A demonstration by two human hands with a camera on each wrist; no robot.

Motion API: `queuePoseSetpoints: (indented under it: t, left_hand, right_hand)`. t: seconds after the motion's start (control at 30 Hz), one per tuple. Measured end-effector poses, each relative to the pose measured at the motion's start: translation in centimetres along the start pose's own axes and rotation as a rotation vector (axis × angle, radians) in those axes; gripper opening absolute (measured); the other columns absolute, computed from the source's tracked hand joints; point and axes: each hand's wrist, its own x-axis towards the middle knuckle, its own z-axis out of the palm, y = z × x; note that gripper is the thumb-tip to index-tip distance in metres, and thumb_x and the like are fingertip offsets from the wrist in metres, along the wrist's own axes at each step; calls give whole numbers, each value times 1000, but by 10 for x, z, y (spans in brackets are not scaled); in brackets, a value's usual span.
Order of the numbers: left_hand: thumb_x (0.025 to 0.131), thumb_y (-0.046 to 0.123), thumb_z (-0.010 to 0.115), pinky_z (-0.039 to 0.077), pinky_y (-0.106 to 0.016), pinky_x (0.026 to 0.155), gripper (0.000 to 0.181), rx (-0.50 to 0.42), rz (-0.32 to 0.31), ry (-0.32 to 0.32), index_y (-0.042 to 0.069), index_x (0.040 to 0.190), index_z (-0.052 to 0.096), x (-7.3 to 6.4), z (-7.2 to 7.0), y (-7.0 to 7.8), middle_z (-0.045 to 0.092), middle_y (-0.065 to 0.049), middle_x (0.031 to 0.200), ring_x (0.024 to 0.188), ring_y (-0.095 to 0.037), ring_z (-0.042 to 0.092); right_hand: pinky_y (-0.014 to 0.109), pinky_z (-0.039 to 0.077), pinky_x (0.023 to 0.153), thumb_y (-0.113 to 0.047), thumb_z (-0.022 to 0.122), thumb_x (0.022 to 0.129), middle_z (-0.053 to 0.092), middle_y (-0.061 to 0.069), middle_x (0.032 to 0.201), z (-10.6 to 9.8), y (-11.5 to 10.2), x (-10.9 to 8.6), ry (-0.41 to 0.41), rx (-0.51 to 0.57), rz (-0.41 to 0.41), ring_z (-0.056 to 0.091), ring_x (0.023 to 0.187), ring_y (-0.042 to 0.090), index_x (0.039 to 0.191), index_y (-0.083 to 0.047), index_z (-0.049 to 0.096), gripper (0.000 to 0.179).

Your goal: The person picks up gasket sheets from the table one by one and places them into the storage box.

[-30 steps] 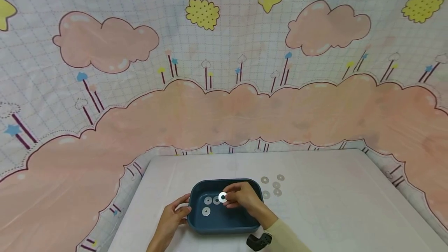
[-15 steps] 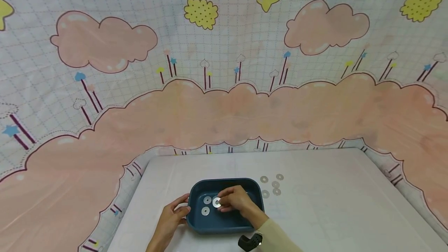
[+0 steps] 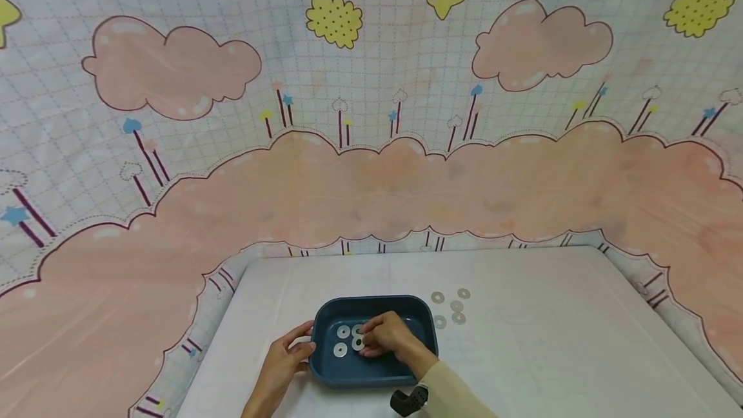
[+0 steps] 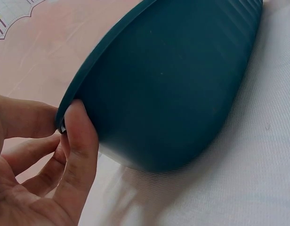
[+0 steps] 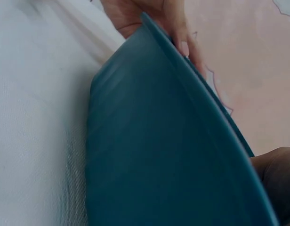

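Note:
A dark blue rectangular tray [image 3: 371, 379] stands on the white table. My left hand [image 3: 282, 357] pinches its left rim; in the left wrist view the thumb and fingers [image 4: 79, 141] sit on either side of the rim. My right hand [image 3: 387, 335] reaches down into the tray and pinches a flat metal washer [image 3: 357, 344] at the tray floor. Just behind lies another washer [image 3: 356, 329], partly hidden by the fingers. To the left lie a back washer [image 3: 344, 332] and a front washer [image 3: 340, 350]. In the right wrist view the tray's wall [image 5: 149, 132] hides the right fingers.
Several loose washers [image 3: 456, 306] lie on the white tabletop [image 3: 540, 340] beyond the tray's right end. A cloth [image 3: 371, 192] printed with clouds and stars rises behind the table. A dark band [image 3: 409, 400] is on the right wrist.
My right hand has moved down and slightly left with the washer, from above the tray to its floor, in front of the back washer. The left hand stays on the rim.

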Motion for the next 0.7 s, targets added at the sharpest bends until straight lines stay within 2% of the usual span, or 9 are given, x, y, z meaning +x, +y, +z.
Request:
queuePoseSetpoints:
  t: [0.27,0.47,0.7]
  left_hand:
    - [90,1,63,54,-29,63,51,4,5,-7,-1,139,52,0,-1,1,54,-17,123,86,-18,63]
    - [89,0,63,54,-30,62,50,-11,-2,6,0,138,54,0,0,1,54,-16,122,88,-18,63]
    - [89,0,64,54,-30,63,50,-10,1,5,0,138,54,-1,-1,2,55,-16,121,87,-18,63]
  right_hand:
    - [25,56,54,13,62,81,67,12,76,5,1,2,62,-142,3,69,56,13,93,3,73,19]
    - [24,56,54,10,65,81,67,11,77,6,0,0,54,-160,-7,69,57,13,94,4,73,17]
    - [29,58,58,4,68,83,68,10,80,-2,-1,-2,56,-191,-75,69,62,16,99,4,72,17]
